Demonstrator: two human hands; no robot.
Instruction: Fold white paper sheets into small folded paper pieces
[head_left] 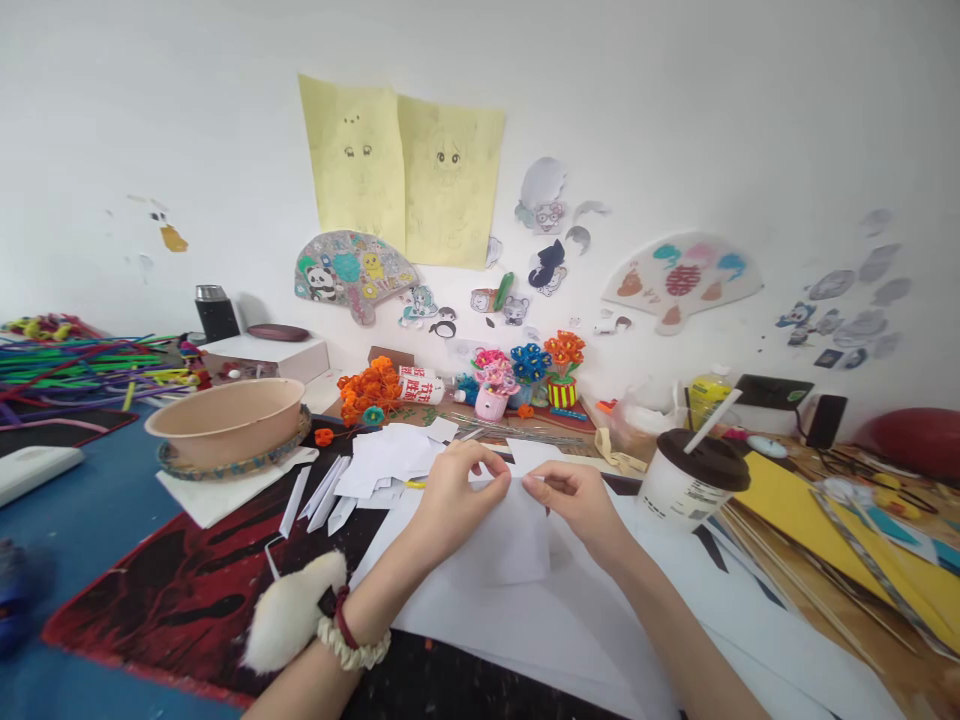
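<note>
My left hand (466, 492) and my right hand (574, 503) pinch the top edge of a small white paper piece (510, 545), their fingertips close together. The piece hangs over large white sheets (592, 620) spread on the desk. Left of my left hand lie cut white paper pieces (394, 455) and narrow folded paper strips (326, 492). A fluffy white object (289, 615) rests beside my left wrist, which wears a scrunchie.
A beige basin (225, 425) sits at the left and a lidded cup with a straw (690, 480) at the right. Pipe-cleaner flowers (491, 385) stand along the wall. Yellow sheets (832, 530) and thin sticks (802, 590) lie at the right.
</note>
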